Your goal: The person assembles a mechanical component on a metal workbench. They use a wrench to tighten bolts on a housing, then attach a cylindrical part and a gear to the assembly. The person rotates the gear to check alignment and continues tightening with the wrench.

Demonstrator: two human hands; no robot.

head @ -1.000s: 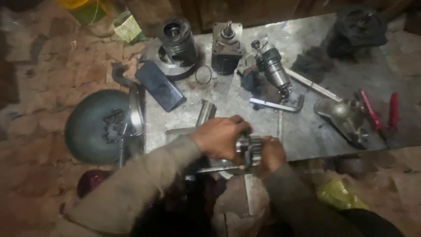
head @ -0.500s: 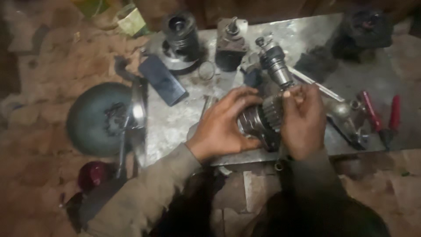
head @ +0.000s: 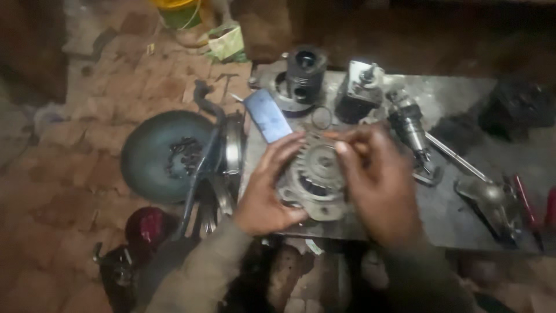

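Observation:
A grey metal gear assembly (head: 313, 182) with a toothed wheel on its face is held up over the near edge of the metal work plate (head: 446, 211). My left hand (head: 267, 188) cups it from the left and below, fingers stretched along its side. From the right, my right hand (head: 376, 179) grips it, thumb and fingertips at the gear's upper rim.
On the plate lie a dark phone (head: 267, 115), a piston on its base (head: 301, 78), a boxy engine part (head: 358, 93), a shaft (head: 408, 122), a ring (head: 322, 117), a wrench (head: 457, 157) and red-handled pliers (head: 524, 203). A round dark pan with chain (head: 165, 153) sits on the brick floor.
Both hands lifted the gear assembly from the plate's near edge and turned its toothed face up toward the camera. The view moved closer and shifted.

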